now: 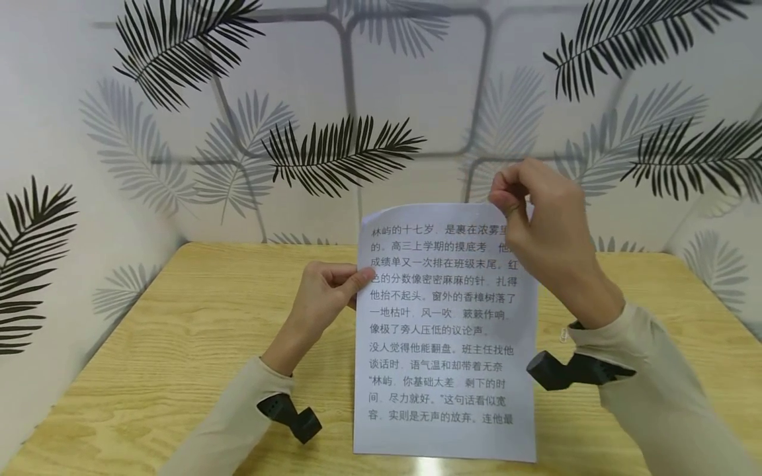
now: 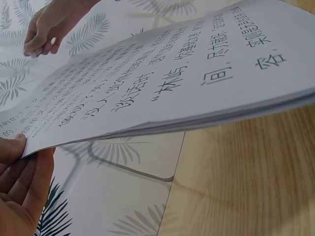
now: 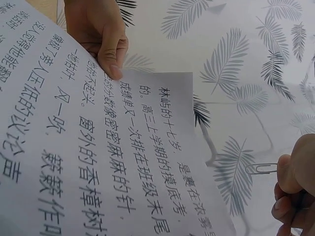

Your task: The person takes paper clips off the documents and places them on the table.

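A thin stack of printed paper [image 1: 440, 330] stands upright in the head view, its layered edge showing in the left wrist view. My left hand [image 1: 327, 294] pinches the stack's left edge, thumb on the printed face and fingers behind. My right hand [image 1: 544, 225] is raised at the stack's upper right corner. Between its thumb and finger it pinches a metal paper clip [image 3: 261, 168], which sticks out toward the top edge of the paper, apart from it in the right wrist view. In the head view the clip is hidden.
The wooden table [image 1: 196, 330] lies under the paper. A small pale item [image 1: 563, 335] rests on it beside the right wrist. Behind stands a wall with a leaf pattern [image 1: 411, 79]. Each wrist wears a black camera [image 1: 553, 370].
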Tool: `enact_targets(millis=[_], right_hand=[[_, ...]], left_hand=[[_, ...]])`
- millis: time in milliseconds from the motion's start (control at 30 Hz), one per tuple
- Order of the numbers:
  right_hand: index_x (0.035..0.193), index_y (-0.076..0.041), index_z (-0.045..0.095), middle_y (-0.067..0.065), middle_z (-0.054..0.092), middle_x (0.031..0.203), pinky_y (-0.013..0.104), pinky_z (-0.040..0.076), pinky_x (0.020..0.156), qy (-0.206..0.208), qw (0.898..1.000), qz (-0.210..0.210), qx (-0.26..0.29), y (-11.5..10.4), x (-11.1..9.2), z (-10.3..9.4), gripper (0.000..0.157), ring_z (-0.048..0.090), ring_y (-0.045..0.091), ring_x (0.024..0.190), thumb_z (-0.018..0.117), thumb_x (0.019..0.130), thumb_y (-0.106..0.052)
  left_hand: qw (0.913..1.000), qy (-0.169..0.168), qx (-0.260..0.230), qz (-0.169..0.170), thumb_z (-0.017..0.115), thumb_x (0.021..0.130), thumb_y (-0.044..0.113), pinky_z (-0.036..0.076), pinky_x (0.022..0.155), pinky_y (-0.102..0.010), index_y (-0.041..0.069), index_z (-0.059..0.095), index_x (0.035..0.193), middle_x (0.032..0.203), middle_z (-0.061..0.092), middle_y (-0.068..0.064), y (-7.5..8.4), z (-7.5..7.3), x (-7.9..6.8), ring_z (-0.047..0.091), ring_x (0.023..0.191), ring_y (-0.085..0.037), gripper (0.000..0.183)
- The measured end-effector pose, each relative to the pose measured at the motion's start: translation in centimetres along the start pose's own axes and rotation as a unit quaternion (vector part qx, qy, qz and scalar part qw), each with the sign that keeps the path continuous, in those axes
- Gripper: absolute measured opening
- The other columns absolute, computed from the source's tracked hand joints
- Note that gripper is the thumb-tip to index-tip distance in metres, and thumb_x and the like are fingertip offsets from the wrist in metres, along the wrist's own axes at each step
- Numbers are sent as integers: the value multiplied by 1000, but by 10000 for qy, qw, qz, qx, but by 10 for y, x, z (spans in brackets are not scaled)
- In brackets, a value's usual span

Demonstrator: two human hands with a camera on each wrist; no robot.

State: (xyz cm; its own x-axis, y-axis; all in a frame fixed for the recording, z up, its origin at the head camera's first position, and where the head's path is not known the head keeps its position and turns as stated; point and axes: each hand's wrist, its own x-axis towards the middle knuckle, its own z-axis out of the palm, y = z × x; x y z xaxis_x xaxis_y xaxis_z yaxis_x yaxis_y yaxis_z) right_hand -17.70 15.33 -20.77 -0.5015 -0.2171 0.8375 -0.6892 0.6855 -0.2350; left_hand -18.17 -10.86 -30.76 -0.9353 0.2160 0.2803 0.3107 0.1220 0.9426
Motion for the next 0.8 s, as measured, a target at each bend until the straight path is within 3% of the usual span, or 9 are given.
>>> enact_targets(millis=[200,367,533,800], right_hand=[[82,7,57,15,58,75,20,31,64,199,9992,145,-329,12,-21,-22,10,45,14,70,65,87,6],[82,6,58,15,58,75,16,30,66,283,9978,338,-502,28,-38,-38,8,41,0,73,64,85,11],[83,6,59,14,58,75,13,29,65,141,9960,565,-675,43,-57,-50,10,38,-10,74,64,83,14],[84,5,61,14,61,76,12,30,62,-243,9914,1039,-753,66,-82,-52,10,36,-14,70,68,82,12]], left_hand=[[10000,54,13,-81,64,92,3,58,56,-27,-13,71,96,84,71,-25,0,0,0,67,55,-12,18],[9999,98,15,-42,64,92,4,57,56,-26,-13,71,96,82,71,-24,0,-2,1,66,55,-13,19],[9999,154,20,-11,64,92,5,57,56,-27,-11,71,95,80,71,-23,4,-4,1,66,54,-14,19],[9997,242,94,-23,63,93,6,58,58,-28,-11,71,99,83,72,-23,4,-10,-1,67,56,-14,20]])
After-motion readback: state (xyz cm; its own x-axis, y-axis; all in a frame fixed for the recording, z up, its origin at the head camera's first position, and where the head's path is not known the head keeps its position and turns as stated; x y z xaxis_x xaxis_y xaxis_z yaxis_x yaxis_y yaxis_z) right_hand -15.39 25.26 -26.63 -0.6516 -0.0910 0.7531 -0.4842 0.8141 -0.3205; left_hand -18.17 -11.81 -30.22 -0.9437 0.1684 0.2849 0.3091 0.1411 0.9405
